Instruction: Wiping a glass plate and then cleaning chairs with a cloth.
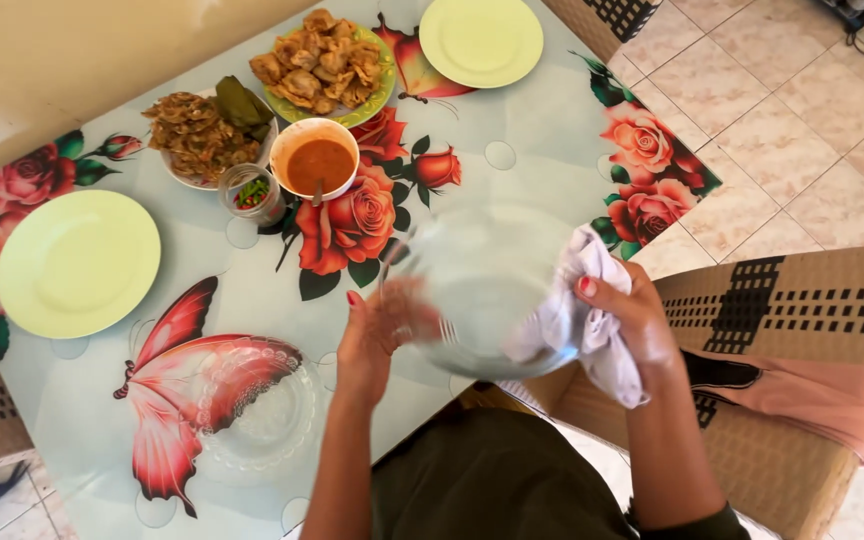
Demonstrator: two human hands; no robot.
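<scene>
Head view shows me my left hand (372,335) gripping the clear glass plate (487,290) above the table (542,130) edge, right hand (627,310) fingers closed on the white cloth (577,320) wiping it; beyond sit another glass plate (262,410), fried snacks (320,62).

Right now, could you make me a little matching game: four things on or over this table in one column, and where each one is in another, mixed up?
Things:
1. clear glass plate
2. white cloth
3. bowl of orange sauce
4. pale green plate

Places:
A. bare, at the table's left edge
B. bunched in the right hand, pressed against the glass
C. held up over the table between the left hand and the right hand
D. in the middle of the table, beside the fried snacks

Pairs: 1-C, 2-B, 3-D, 4-A
</scene>
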